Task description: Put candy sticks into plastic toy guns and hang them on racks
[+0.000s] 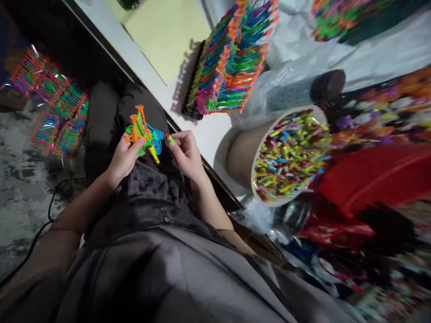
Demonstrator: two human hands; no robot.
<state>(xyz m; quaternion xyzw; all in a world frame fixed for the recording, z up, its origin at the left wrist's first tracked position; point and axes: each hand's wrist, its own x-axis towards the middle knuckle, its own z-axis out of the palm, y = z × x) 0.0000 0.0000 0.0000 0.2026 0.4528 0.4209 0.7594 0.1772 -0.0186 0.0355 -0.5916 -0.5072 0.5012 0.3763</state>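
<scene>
My left hand (123, 158) is closed around a small bundle of plastic toys (136, 129) in orange, green and blue; their exact kind is not clear. A yellow tube-like piece (154, 154) juts from the bundle toward me. Close by on the right, my right hand (186, 152) pinches a small wrapped candy-like stick (170, 138), green-yellow with a red end. The stick's red tip is beside a blue lattice part (157, 146) of the bundle; whether they touch I cannot tell. Both hands are above my lap.
A tub (239, 154) full of small, colourful wrapped sticks lies tilted toward me on the white table (215, 134). Behind it, a black rack (193, 101) holds rows of colourful plastic toys. Bagged toys (55, 103) are at the left by the floor. A red bag (377, 175) is at right.
</scene>
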